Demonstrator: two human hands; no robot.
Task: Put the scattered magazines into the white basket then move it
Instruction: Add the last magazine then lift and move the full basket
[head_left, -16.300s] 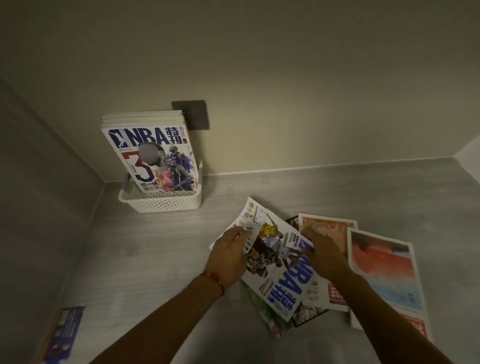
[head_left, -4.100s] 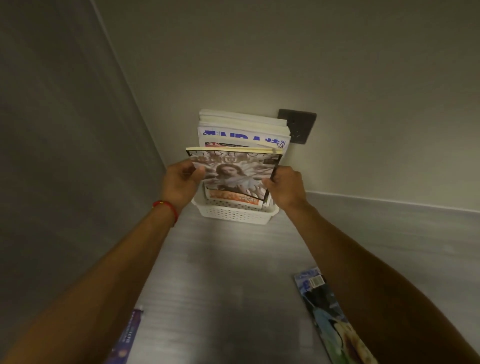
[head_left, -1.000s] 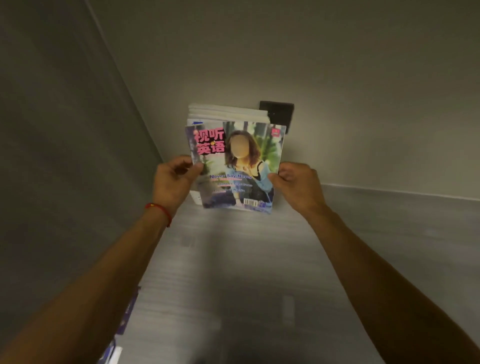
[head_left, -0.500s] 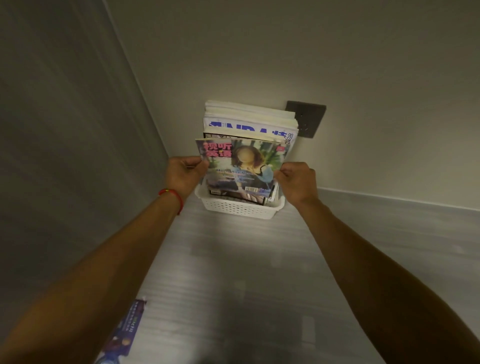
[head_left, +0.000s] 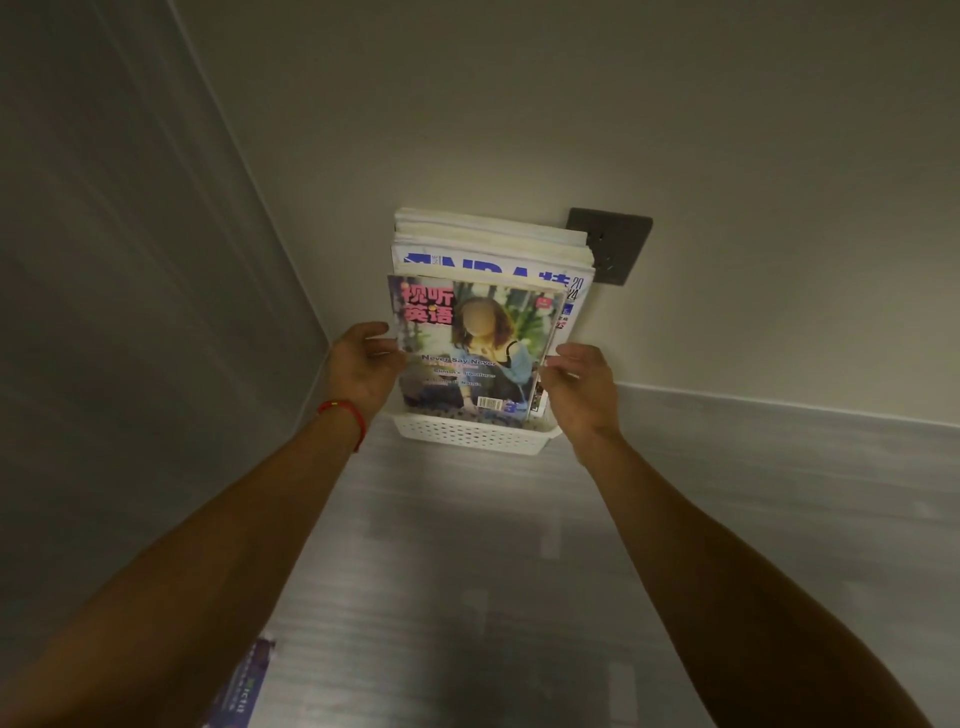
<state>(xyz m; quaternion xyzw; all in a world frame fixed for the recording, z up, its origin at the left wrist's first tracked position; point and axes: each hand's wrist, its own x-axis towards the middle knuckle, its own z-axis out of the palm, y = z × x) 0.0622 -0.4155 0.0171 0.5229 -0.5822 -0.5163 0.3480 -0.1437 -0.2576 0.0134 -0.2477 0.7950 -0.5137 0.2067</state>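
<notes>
White basket (head_left: 470, 435): perforated plastic, centre of frame, set on the grey counter (head_left: 467, 571) in the corner, close against the back wall.

Magazines, standing upright in the basket, leaning toward the wall:
- Front magazine (head_left: 470, 348): pink Chinese title, figure on cover, barcode near lower edge; lower edge inside the basket.
- NBA magazine (head_left: 488, 265): blue lettering, taller, directly behind the front one, top strip and right edge showing.
- White page stack (head_left: 483, 228): further issues behind, top edges only.

Left hand (head_left: 361, 371): at the left edge of the front magazine, palm toward it, fingers (head_left: 382, 353) loosely extended and touching the cover edge; red cord (head_left: 345, 413) on the wrist.

Right hand (head_left: 579, 387): at the right edge of the same magazine, fingers slightly spread, relaxed, tips against the edges of the magazines; no pinch seen.

Loose magazine (head_left: 244, 686): purple-blue cover, flat on the counter, lower left of frame, well apart from the basket.

Wall socket (head_left: 613, 244): dark plate, upper right of the stack, partly covered by it.
</notes>
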